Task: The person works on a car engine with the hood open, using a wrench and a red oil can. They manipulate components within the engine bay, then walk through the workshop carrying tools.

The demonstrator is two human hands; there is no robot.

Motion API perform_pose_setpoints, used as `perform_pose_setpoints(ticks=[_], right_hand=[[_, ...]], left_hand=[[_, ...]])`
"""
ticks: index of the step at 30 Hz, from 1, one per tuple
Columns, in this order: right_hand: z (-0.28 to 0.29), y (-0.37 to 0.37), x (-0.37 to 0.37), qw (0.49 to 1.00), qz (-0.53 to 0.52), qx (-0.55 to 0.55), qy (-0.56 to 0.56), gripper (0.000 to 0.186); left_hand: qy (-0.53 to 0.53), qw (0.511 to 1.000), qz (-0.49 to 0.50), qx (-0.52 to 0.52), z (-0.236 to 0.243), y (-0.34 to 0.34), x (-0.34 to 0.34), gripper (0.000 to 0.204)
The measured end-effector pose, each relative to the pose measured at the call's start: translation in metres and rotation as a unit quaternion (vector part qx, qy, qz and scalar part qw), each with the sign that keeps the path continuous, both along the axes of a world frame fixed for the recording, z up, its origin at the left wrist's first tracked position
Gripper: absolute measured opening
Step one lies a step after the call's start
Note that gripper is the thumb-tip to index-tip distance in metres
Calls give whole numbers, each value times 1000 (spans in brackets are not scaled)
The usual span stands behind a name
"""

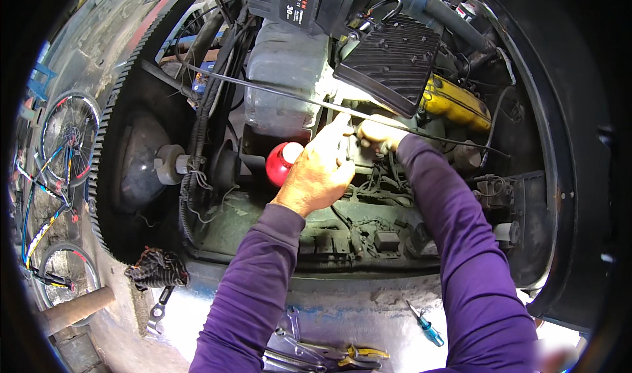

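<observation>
Both my hands reach into an open engine bay, in purple sleeves. My left hand (319, 166) is in front of a round red part (278, 166), its index finger stretched forward and its thumb apart. The other fingertips are partly hidden. Close to its right, my right hand (382, 133) is curled low among engine parts beneath a thin dark rod (276, 91). What its fingers grip is hidden by the hand and glare. Just beyond, a black finned work light (392, 60) throws bright light onto this spot.
A grey plastic tank (280, 77) stands beyond my left hand; a yellow engine part (457, 103) is at right. On the front ledge lie pliers with yellow handles (365, 354), several wrenches (293, 323) and a blue screwdriver (428, 330). A dark cloth (158, 268) and bicycle (66, 149) are left.
</observation>
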State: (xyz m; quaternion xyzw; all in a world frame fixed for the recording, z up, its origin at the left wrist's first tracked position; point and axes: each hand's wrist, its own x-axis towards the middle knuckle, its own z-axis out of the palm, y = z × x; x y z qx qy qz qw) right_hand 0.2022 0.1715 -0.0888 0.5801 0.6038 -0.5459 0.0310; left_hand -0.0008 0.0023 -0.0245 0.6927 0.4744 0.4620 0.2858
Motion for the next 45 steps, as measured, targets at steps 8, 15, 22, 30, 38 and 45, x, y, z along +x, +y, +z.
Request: perform_pose_setpoints(ticks=[8,15,22,30,38,45], right_hand=[[-61,-86,-19,910,7,384,-155,59],[-35,-53,-9,960,12,244,-135,67],[-9,-2,22,941,-184,-169,229,11],[-50,-65,-2,941,-1,331,-75,51],[-26,-26,15,994,-30,58,90,17],[5,14,16,930,-238,-203,195,13]], left_hand=[[-53,997,-6,-60,5,-2,-1,77],[-38,997,-15,-59,3,0,-1,76],[-22,1000,-1,-13,2,-1,1,77],[-19,999,31,-36,17,-4,2,76],[-59,995,23,-79,19,-6,2,74],[-58,994,20,-92,22,-5,1,75]])
